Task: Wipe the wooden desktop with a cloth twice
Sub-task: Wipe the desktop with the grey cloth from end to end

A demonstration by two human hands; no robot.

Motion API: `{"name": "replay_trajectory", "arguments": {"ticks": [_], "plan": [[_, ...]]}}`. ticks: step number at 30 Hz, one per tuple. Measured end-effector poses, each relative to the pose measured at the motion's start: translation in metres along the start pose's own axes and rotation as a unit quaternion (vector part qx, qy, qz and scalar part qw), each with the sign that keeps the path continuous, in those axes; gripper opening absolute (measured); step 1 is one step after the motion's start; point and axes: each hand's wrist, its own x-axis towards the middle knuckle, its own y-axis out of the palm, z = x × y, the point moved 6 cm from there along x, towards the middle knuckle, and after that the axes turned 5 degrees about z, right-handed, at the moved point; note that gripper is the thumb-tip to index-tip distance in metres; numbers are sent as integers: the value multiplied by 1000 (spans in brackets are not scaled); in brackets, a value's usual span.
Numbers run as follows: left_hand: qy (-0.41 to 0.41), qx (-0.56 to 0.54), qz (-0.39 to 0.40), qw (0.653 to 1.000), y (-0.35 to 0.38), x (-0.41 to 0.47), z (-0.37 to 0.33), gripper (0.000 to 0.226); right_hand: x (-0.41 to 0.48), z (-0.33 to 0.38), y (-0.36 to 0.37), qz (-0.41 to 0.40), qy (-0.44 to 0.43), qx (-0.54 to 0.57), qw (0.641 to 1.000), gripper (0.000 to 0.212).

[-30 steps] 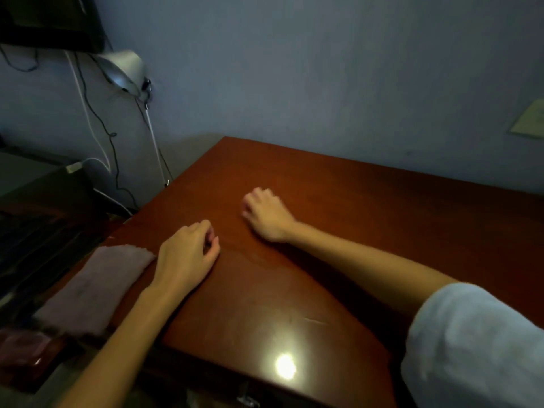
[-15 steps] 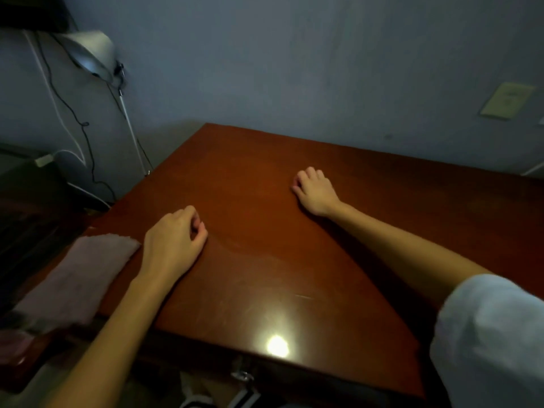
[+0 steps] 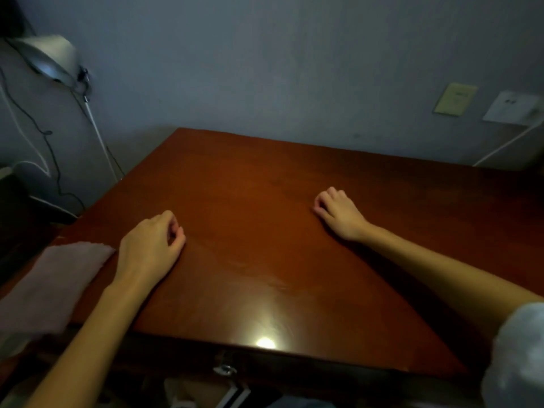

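The left hand and right hand are rested empty, loosely curled, on the reddish wooden tabletop. The pale pink cloth beside the left hand could be brushed off the edge.

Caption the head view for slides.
Left hand and right hand rest on the wooden desktop, cloth lying beside the left.

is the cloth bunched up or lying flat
Lying flat: the cloth rests as a smooth strip at the desktop edge, beside the left hand, not held. Single or doubled: cannot tell.
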Motion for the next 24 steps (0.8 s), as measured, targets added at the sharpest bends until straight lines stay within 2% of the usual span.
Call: {"name": "replay_trajectory", "arguments": {"ticks": [2,4,8,11,14,19,24], "plan": [[0,0,5,1000,0,0,-2,12,25,-11,0,-11,58,-8,998,18],[-1,-4,8,1000,0,2,-5,12,41,18,8,-19,41,-10,999,18],[33,-12,19,999,12,15,-30,11,25,96,25,22,-150,20,988,15],[68,-24,43,996,25,40,-58,11,14,78,22,69,-212,74,972,10],[102,-41,61,992,39,67,-86,10,14,13,10,50,-149,75,985,15],[153,-65,71,984,68,99,-130,8,39,-73,-8,28,-21,91,995,7],[172,-89,51,980,82,104,-135,12,120,-98,-11,7,10,89,996,14]]}}
